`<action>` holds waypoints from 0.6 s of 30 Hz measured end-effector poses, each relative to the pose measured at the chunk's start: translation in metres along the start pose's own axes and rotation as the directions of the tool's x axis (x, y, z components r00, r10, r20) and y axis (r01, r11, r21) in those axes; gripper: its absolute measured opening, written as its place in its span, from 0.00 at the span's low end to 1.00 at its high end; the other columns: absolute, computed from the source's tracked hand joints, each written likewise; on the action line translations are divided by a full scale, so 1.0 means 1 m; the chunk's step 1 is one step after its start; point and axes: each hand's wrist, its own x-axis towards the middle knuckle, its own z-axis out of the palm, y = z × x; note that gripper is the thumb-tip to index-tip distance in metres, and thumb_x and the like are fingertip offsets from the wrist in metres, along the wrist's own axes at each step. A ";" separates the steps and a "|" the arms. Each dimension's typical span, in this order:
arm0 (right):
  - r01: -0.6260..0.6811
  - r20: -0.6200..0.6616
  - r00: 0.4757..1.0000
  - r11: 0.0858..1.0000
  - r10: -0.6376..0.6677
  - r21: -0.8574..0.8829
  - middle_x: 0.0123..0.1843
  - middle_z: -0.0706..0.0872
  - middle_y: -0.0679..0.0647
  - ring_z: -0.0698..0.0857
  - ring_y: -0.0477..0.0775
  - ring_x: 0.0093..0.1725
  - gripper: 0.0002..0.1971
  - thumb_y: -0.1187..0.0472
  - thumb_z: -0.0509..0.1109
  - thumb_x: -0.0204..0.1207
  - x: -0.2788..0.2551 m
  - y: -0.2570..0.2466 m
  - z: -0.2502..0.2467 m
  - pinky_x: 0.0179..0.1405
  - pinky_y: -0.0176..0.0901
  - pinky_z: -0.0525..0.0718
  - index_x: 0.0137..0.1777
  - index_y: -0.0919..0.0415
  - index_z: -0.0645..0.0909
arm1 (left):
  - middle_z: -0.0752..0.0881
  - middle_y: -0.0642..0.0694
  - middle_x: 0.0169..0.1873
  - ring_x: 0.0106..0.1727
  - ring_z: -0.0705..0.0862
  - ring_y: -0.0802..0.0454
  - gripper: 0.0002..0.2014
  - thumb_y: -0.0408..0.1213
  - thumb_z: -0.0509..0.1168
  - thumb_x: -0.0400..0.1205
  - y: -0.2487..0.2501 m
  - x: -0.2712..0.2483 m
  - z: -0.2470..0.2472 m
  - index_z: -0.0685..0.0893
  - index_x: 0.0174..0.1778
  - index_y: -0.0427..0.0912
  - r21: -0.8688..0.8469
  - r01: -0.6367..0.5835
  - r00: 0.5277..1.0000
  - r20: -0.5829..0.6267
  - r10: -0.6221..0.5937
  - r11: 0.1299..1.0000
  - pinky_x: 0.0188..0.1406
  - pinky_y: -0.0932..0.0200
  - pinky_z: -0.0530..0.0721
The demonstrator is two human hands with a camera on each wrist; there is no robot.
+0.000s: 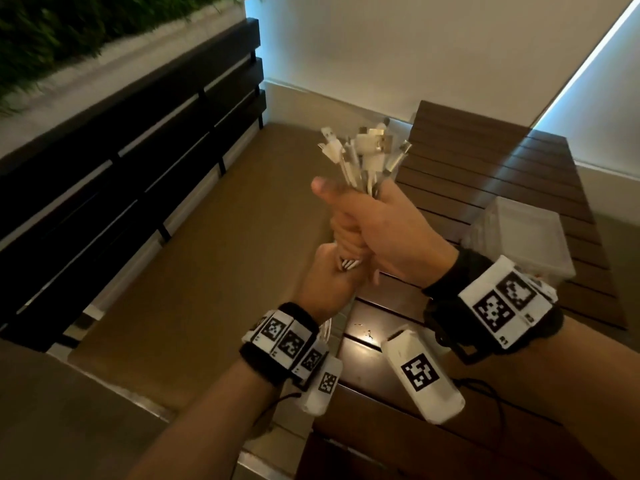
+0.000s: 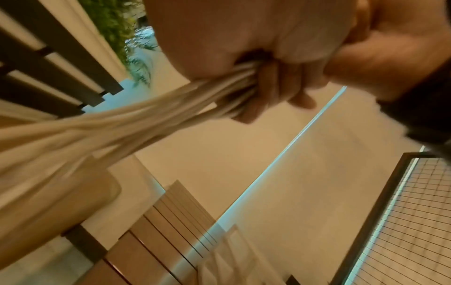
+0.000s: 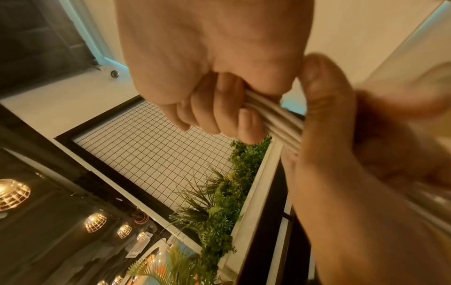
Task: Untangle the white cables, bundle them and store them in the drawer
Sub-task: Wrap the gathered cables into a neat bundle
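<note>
A bunch of white cables point(image 1: 367, 157) stands upright in the air over the bench, several plugs fanning out at its top. My right hand point(image 1: 374, 230) grips the bunch just under the plugs, thumb pointing left. Directly below it, my left hand point(image 1: 325, 282) grips the same bunch lower down, and the two hands touch. In the left wrist view the cables point(image 2: 146, 115) run blurred out of my left hand point(image 2: 244, 38). In the right wrist view my right hand point(image 3: 207, 57) curls round the cables point(image 3: 275, 117), with the left hand point(image 3: 341, 154) beside it.
A dark slatted wooden table point(image 1: 485, 161) lies to the right, with a translucent plastic container point(image 1: 519, 237) on it behind my right wrist. A brown cushioned bench point(image 1: 207, 254) with a dark slatted backrest point(image 1: 121, 150) fills the left. A white wall stands behind.
</note>
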 end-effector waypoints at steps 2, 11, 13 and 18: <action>0.039 -0.025 0.999 0.999 -0.039 0.006 0.18 0.60 0.45 0.55 0.50 0.16 0.25 0.61 0.63 0.86 0.001 -0.021 -0.009 0.18 0.39 0.56 0.25 0.51 0.63 | 0.78 0.52 0.18 0.21 0.74 0.56 0.21 0.44 0.69 0.80 -0.015 0.003 0.001 0.77 0.20 0.49 0.082 0.048 0.999 -0.002 -0.048 0.995 0.25 0.60 0.71; 0.203 -0.056 0.976 0.969 -0.212 -0.140 0.16 0.58 0.45 0.54 0.54 0.14 0.28 0.61 0.60 0.87 -0.005 -0.095 -0.049 0.20 0.39 0.58 0.21 0.52 0.62 | 0.77 0.54 0.15 0.19 0.75 0.61 0.23 0.46 0.69 0.81 -0.121 -0.024 -0.025 0.76 0.19 0.48 0.353 0.392 0.918 -0.088 -0.386 0.850 0.25 0.61 0.75; 0.147 -0.057 0.986 0.979 -0.157 -0.140 0.15 0.60 0.44 0.56 0.52 0.13 0.29 0.61 0.61 0.86 -0.006 -0.081 -0.048 0.19 0.39 0.57 0.19 0.49 0.65 | 0.78 0.56 0.15 0.18 0.77 0.65 0.23 0.46 0.69 0.82 -0.129 -0.024 -0.028 0.77 0.19 0.49 0.474 0.406 0.897 -0.042 -0.441 0.781 0.24 0.70 0.73; 0.100 -0.086 0.991 0.995 -0.099 0.011 0.17 0.57 0.46 0.55 0.52 0.14 0.26 0.61 0.60 0.85 -0.012 -0.050 -0.059 0.19 0.38 0.57 0.24 0.55 0.58 | 0.82 0.52 0.20 0.21 0.78 0.63 0.22 0.51 0.70 0.79 -0.141 -0.031 -0.044 0.84 0.24 0.40 0.484 0.409 0.896 -0.050 -0.442 0.774 0.22 0.72 0.72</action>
